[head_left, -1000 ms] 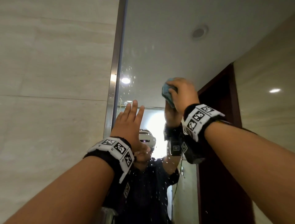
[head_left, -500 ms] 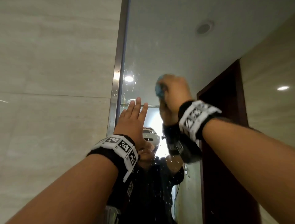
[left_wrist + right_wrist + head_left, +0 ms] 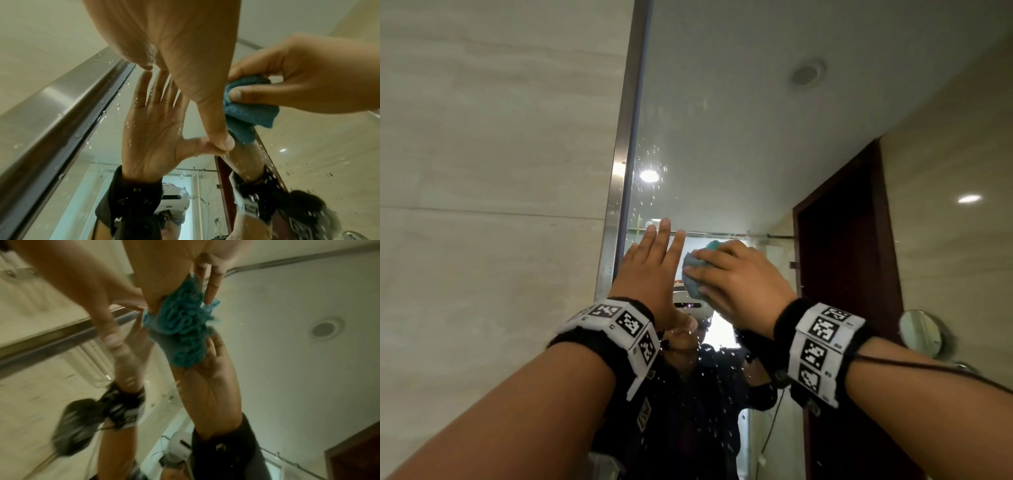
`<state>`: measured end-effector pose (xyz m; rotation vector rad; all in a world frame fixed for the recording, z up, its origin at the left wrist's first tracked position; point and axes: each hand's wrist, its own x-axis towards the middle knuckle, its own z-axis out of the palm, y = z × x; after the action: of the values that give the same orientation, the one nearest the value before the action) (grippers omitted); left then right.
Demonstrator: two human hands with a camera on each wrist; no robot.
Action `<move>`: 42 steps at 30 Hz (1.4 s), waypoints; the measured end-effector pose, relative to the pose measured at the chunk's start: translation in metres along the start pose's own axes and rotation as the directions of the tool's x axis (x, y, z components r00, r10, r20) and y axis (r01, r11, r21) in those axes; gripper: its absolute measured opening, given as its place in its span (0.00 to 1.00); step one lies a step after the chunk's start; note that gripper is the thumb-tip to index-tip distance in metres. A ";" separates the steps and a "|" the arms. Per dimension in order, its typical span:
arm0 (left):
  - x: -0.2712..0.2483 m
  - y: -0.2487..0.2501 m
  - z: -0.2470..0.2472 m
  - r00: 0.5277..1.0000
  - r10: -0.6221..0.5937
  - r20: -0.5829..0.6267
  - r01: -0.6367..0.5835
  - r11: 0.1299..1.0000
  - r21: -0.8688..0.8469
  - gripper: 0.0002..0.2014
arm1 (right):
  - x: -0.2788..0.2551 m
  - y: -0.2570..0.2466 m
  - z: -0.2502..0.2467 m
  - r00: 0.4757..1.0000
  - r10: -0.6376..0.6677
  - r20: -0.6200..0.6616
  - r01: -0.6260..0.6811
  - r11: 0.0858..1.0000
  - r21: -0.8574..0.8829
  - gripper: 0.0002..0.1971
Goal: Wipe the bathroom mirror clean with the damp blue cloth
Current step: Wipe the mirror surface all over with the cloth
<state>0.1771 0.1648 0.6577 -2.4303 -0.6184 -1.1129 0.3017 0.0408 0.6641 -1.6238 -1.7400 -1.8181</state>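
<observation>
The mirror [image 3: 722, 120] fills the upper middle of the head view, with water drops on the glass near its left edge. My right hand [image 3: 736, 277] grips the bunched blue cloth [image 3: 693, 274] and presses it against the glass. In the left wrist view the blue cloth [image 3: 248, 110] shows pinched under the right thumb; in the right wrist view the cloth [image 3: 180, 324] meets its reflection. My left hand [image 3: 654, 270] lies flat on the mirror just left of the cloth, fingers straight and pointing up, as the left hand [image 3: 174, 65] and its reflected palm show.
A metal frame strip [image 3: 625, 154] runs down the mirror's left edge, against a beige tiled wall [image 3: 482, 171]. A small round mirror [image 3: 923, 334] on an arm sits at the right. Reflected in the glass are a dark wooden door, ceiling lights and the person.
My right hand has swept the cloth down and left across the glass, ending beside the left hand. The left hand has stayed flat on the mirror.
</observation>
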 end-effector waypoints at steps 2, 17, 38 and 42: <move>-0.001 0.000 -0.001 1.000 -0.001 -0.004 0.001 1.000 0.000 0.68 | 0.008 0.020 -0.008 0.995 0.099 -0.030 -0.098 0.995 0.035 0.14; -0.004 0.001 -0.004 1.000 -0.010 0.006 0.010 1.000 0.014 0.67 | -0.003 0.041 -0.003 0.750 0.604 -0.270 -0.506 0.786 0.354 0.15; -0.005 0.003 -0.006 1.000 -0.022 0.009 0.022 0.999 0.029 0.68 | -0.034 0.022 -0.010 0.786 0.604 -0.128 -0.507 0.750 0.425 0.21; -0.004 0.003 -0.006 1.000 -0.019 0.011 0.019 1.000 0.021 0.68 | -0.049 -0.015 -0.006 0.909 0.406 0.091 -0.414 0.859 0.300 0.24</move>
<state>0.1728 0.1582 0.6580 -2.4193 -0.6549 -1.0950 0.3079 0.0145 0.6201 -1.7186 -1.4505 -1.2607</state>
